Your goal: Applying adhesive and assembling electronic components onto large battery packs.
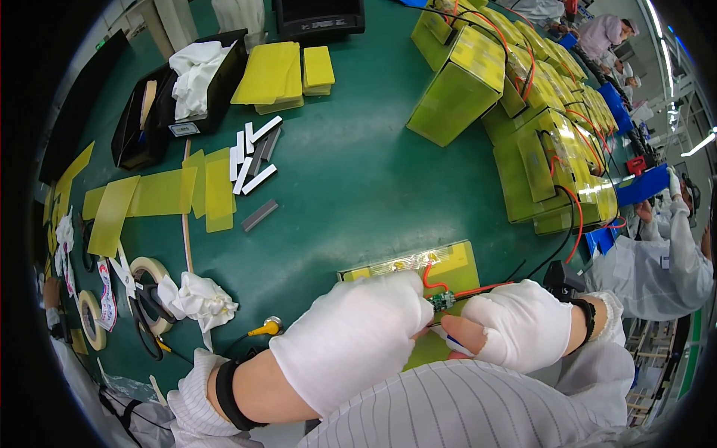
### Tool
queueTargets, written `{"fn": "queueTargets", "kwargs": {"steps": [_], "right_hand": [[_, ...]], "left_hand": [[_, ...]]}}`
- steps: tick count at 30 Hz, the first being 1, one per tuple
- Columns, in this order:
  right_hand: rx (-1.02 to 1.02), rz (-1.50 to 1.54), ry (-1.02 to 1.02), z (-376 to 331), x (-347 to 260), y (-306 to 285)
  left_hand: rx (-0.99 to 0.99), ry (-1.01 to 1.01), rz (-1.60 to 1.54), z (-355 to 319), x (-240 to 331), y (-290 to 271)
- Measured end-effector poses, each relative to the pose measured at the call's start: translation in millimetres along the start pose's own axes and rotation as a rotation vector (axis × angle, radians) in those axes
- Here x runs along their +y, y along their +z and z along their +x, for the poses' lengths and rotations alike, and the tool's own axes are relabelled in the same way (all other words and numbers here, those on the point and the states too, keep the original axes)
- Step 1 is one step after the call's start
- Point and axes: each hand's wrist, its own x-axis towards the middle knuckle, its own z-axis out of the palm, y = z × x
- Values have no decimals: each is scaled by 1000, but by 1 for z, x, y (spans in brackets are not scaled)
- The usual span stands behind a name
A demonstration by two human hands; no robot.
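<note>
A flat yellow battery pack (448, 261) lies on the green table (358, 164) near its front edge, with red and black wires (478, 287) running off to the right. My left hand (351, 340), in a white glove, rests on the pack's near side and covers much of it. My right hand (515, 325), also gloved with bare fingertips, pinches at a small green circuit board (442, 301) on the pack. The two hands meet at the board.
Stacks of yellow battery packs (523, 97) with red wires fill the right side. Yellow sheets (149, 194), grey and white strips (254, 160), tape rolls (149, 295), a crumpled white cloth (198, 299) and a black bin (187, 89) lie left. Other workers in white stand at right.
</note>
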Motion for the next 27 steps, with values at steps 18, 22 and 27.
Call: {"fn": "queueTargets", "kwargs": {"steps": [18,22,27], "right_hand": [[-55,102,22,5,2,-8],[-38,122,28,3,2,-8],[25,183,91,-2,5,-4]], "left_hand": [[11,14,3,-2,-3,2],[52,52,14,-1,-2,0],[61,140,-66,-1,-1,-3]]}}
